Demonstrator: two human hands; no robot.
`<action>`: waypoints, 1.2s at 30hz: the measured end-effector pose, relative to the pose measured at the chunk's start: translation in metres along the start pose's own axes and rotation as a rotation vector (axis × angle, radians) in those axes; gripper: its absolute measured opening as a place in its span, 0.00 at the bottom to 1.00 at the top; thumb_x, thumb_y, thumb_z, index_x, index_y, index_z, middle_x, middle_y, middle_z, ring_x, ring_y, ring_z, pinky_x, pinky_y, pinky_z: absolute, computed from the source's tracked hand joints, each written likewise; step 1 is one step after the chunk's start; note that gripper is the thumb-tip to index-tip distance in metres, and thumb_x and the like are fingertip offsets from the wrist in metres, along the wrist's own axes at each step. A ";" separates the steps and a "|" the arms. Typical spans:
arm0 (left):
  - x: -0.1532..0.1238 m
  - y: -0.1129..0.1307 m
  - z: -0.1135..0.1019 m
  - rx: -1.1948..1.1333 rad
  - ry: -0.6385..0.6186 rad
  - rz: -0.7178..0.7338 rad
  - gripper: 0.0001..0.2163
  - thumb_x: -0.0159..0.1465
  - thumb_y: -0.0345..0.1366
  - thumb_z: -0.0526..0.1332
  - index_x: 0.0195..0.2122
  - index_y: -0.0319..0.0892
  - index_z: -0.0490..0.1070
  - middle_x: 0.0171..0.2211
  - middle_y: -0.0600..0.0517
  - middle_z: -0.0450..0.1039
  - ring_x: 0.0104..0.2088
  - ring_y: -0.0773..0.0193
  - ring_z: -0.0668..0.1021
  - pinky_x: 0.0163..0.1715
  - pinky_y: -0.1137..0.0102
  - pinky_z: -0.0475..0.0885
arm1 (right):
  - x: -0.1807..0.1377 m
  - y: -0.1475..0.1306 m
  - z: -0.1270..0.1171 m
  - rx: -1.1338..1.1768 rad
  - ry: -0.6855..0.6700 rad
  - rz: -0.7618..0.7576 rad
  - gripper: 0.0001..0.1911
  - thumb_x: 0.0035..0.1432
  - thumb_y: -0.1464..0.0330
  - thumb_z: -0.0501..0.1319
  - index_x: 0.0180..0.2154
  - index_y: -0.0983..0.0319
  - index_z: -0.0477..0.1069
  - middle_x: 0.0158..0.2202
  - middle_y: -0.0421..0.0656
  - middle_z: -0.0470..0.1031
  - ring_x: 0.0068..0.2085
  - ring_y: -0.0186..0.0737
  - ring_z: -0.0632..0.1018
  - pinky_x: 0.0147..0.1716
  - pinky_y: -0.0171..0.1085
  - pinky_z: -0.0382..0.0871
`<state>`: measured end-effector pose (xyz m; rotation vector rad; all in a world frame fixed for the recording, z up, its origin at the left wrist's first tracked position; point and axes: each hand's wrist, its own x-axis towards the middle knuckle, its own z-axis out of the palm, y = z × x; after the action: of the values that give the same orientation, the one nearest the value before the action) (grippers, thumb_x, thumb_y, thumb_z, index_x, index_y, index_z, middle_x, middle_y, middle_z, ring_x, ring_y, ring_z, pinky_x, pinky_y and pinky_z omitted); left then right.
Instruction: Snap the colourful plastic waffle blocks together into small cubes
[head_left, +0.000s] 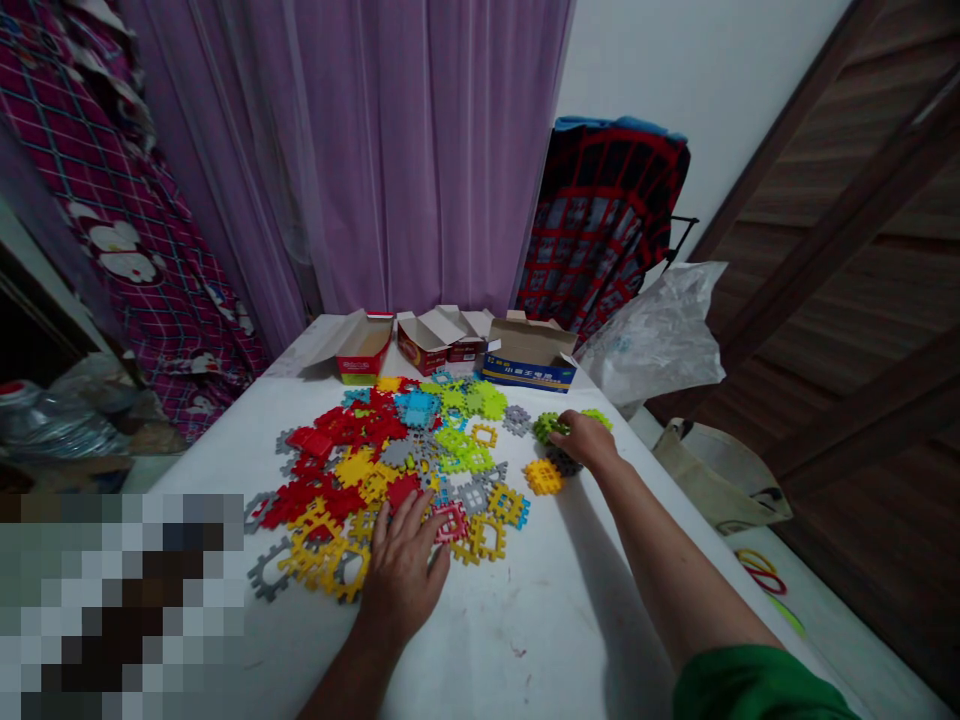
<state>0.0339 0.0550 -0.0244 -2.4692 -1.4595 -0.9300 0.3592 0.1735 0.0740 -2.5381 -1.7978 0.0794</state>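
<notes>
Many flat plastic interlocking tiles with notched edges lie in a loose pile on the white table, in red, yellow, grey, blue and lime green. My left hand [405, 560] rests palm down at the pile's near edge, its fingers apart over a red tile [403, 492] and beside a pink-red framed tile [451, 522]. To the right of the pile, my right hand [589, 440] has its fingertips curled on a green tile [546, 427]. Just by it are a yellow tile stack [543, 477] and a dark grey tile [564, 462], partly hidden by the hand.
Open cardboard boxes line the table's far edge: a red one [364, 350], dark red ones [421, 345] and a blue one [529, 368]. A clear plastic bag [660, 335] hangs at the right corner. A beige bag [716, 480] stands beside the table.
</notes>
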 end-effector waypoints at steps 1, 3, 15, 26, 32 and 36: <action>0.000 0.000 0.000 0.005 0.000 0.003 0.14 0.64 0.35 0.59 0.51 0.51 0.75 0.60 0.48 0.72 0.61 0.52 0.72 0.66 0.49 0.57 | 0.001 0.000 0.002 -0.007 0.000 -0.002 0.22 0.58 0.60 0.61 0.54 0.58 0.73 0.53 0.50 0.77 0.52 0.49 0.77 0.45 0.40 0.68; 0.000 0.000 0.000 0.020 -0.002 0.009 0.14 0.65 0.35 0.58 0.51 0.50 0.74 0.60 0.48 0.71 0.61 0.52 0.72 0.65 0.48 0.57 | 0.002 0.000 0.005 -0.015 0.000 -0.005 0.23 0.58 0.60 0.61 0.54 0.58 0.73 0.53 0.50 0.77 0.52 0.48 0.78 0.45 0.39 0.69; 0.000 0.000 0.001 0.043 0.010 0.028 0.14 0.65 0.35 0.58 0.51 0.50 0.74 0.60 0.48 0.71 0.61 0.52 0.72 0.66 0.49 0.57 | 0.006 0.001 0.008 -0.049 -0.033 -0.051 0.22 0.59 0.60 0.60 0.53 0.60 0.73 0.52 0.52 0.77 0.52 0.49 0.78 0.45 0.40 0.69; -0.002 -0.002 0.004 -0.006 0.011 0.003 0.14 0.65 0.37 0.59 0.51 0.50 0.73 0.61 0.49 0.71 0.61 0.52 0.72 0.65 0.50 0.57 | -0.003 0.001 -0.003 -0.044 -0.039 -0.028 0.20 0.60 0.65 0.58 0.53 0.59 0.75 0.54 0.52 0.75 0.53 0.49 0.77 0.46 0.40 0.69; -0.004 -0.003 0.006 -0.012 0.021 0.006 0.14 0.66 0.38 0.59 0.52 0.51 0.73 0.61 0.50 0.71 0.62 0.52 0.71 0.65 0.49 0.57 | -0.006 -0.005 -0.005 -0.078 -0.084 -0.135 0.22 0.66 0.67 0.49 0.54 0.53 0.76 0.56 0.47 0.76 0.54 0.47 0.77 0.46 0.38 0.69; -0.003 -0.003 0.005 -0.008 0.020 0.000 0.13 0.65 0.38 0.59 0.51 0.51 0.74 0.61 0.50 0.71 0.61 0.52 0.72 0.66 0.50 0.56 | 0.002 -0.018 -0.001 -0.091 -0.221 -0.214 0.22 0.63 0.69 0.52 0.54 0.54 0.75 0.54 0.48 0.78 0.52 0.47 0.78 0.46 0.38 0.69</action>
<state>0.0325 0.0562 -0.0303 -2.4583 -1.4525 -0.9603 0.3432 0.1817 0.0755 -2.4609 -2.1916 0.2892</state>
